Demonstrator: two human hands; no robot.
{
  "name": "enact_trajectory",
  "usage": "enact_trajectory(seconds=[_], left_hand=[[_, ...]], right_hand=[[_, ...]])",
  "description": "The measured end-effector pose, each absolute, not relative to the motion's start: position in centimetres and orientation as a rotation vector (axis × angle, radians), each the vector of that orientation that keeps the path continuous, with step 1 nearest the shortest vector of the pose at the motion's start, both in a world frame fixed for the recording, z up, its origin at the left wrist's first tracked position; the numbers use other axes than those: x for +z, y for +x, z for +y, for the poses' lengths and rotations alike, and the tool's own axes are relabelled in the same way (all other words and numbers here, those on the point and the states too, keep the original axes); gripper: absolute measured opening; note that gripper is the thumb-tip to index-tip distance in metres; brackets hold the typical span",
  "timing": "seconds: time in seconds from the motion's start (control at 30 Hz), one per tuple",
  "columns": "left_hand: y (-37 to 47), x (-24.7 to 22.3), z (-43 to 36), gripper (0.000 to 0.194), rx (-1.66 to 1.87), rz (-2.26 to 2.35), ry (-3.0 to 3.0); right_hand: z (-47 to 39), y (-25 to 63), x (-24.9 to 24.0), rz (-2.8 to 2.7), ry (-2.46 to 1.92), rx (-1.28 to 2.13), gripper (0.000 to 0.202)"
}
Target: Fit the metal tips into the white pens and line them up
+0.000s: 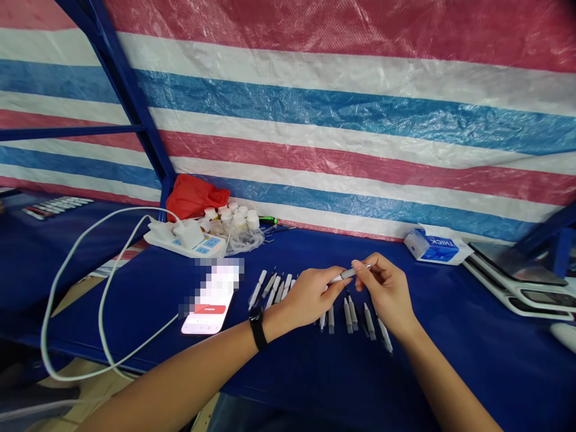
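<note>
- Striped tarp (315,120) hung as back wall, red/white/blue. Blue frame post (130,96) slants down past the back-left corner of a dark blue table (315,375). What's in hand?

- One slim pen (346,274), grey-white barrel, held up over the middle of the table, lying nearly level, pointed metallic end toward the right edge.

- Finger state?

- Left hand (310,291): thumb and index pinched shut around the barrel's rear part, rest curled under. Right hand (389,294): thumb and index closed on the barrel near the pointed end, other fingers loosely bent. Both on the same pen. Black watch (258,330) on the left wrist.

- Below the hands?

- Loose row of pens, white and grey. One batch (272,291) on the left hand's far side, another (348,315) below and between the hands, roughly aimed at front and back edges. Some hidden by the left hand, so no count.

- Left side of table?

- Lit phone (209,312) toward the front edge, part of its screen pixelated. Back-left corner: power strip (211,246) with white plugs (189,233), red bag (193,198), cluster of white-capped bottles (240,223), green-black tool handle (269,220) just beside. White cable (49,300) loops out past the left edge.

- Right side?

- Blue-white box (438,246) marked THICK near the back edge, scales (517,282) next to it toward the back-right corner.
</note>
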State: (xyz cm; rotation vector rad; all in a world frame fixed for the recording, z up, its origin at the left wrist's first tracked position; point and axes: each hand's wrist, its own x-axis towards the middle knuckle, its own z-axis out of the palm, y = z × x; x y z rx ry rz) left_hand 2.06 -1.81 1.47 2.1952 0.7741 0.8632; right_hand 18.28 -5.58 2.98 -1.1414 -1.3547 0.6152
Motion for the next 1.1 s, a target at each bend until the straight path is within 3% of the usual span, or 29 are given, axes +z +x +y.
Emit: enact_trajectory(seconds=[0.2,0.6,1.1], left_hand=[[2.2,1.3,-1.9,0.026,0.884,0.732,2.18],[2.07,1.6,-1.81,0.024,0.856,0.788,2.174],[2.16,1.47,-1.91,0.026,0.859,0.771,2.192]], right_hand=[[-5.56,18.36,3.0,-1.35,-1.185,0.555,0.054],[-5.55,18.3,3.16,-1.339,-1.126,0.622,0.042],[-5.61,18.14,3.34,-1.337,-1.177,0.536,0.053]])
